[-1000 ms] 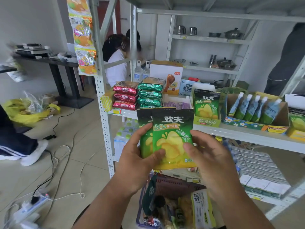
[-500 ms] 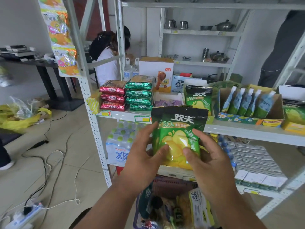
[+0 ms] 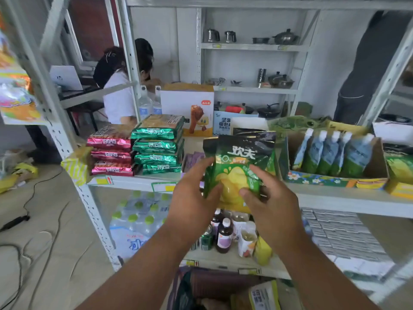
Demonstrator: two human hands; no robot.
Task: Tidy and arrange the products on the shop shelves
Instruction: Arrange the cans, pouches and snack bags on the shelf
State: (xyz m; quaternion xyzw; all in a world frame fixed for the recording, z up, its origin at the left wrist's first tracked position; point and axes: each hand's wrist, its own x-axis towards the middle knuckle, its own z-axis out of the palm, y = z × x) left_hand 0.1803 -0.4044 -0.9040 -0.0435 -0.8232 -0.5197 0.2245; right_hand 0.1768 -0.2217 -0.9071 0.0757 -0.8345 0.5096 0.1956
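Since 0.5 s ago the green pouches [image 3: 237,166] have risen and gone forward, now level with the middle shelf [image 3: 348,198]. Left hand [image 3: 192,200] and right hand [image 3: 268,202] pinch the lower edges, thumbs in front. Stacked green packs [image 3: 158,144] lie left, pouch carton [image 3: 335,175] right; open gap between.

Two bare forearms, no sleeves visible, apparently no jewellery
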